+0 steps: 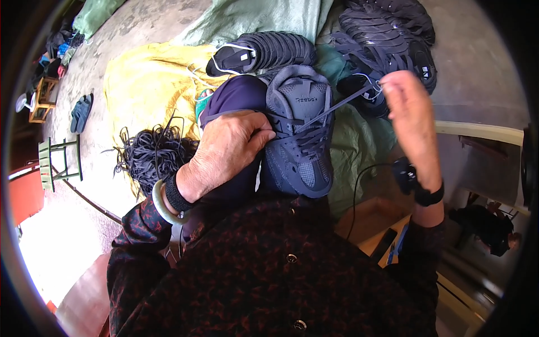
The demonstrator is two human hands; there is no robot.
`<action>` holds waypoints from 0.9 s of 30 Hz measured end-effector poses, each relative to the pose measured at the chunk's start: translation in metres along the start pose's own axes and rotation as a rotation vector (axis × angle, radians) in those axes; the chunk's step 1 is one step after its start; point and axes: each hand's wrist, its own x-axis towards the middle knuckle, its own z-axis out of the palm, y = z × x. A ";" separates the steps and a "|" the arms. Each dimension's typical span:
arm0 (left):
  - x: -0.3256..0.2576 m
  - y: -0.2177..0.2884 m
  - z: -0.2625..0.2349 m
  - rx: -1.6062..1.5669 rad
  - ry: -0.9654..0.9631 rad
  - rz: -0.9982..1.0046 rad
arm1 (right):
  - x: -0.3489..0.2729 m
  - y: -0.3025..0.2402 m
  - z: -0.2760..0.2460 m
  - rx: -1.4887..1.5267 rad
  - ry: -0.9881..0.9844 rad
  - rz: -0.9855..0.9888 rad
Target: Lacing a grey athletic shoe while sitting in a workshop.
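A dark grey shoe (pixel 297 135) lies across the person's lap, its toe pointing back toward the body and its tongue end away. The left hand (pixel 230 140) is closed in a pinch on the shoe's left edge, thumb and forefinger pressed together about midway along it. From the crossed lacing over the shoe's front, a dark lace (pixel 342 105) runs taut and slanting up to the right hand (pixel 407 106), which is raised beyond the shoe's right side; that hand is blurred, but its thumb and fingers appear to be gripping the lace near its end

Just left of the shoe is a knee in purple trousers (pixel 242 92), and farther left of it a tangled heap of dark laces (pixel 160 157) sits on a yellow cloth (pixel 129 81). Right behind the shoe's tongue end lies a row of nested dark shoes (pixel 281 51), with a pale green sheet (pixel 264 19) beyond. Behind and to the right of the shoe, more dark shoes (pixel 387 31) are piled up, loose laces over them. Well apart to the shoe's left, on the floor, are a pair of blue slippers (pixel 82 114) and a green stool (pixel 46 165)
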 end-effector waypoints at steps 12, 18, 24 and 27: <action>-0.015 0.020 0.009 -0.059 0.096 0.033 | 0.005 0.007 0.036 1.816 -0.251 0.343; -0.006 0.018 0.002 -0.249 -0.140 -0.249 | 0.011 -0.006 0.050 1.611 -0.102 0.286; -0.011 -0.001 -0.004 -0.337 -0.222 -0.185 | 0.009 -0.003 0.047 1.258 -0.087 0.268; -0.010 -0.001 -0.007 -0.219 -0.181 -0.057 | 0.016 0.014 0.033 1.182 -0.011 0.284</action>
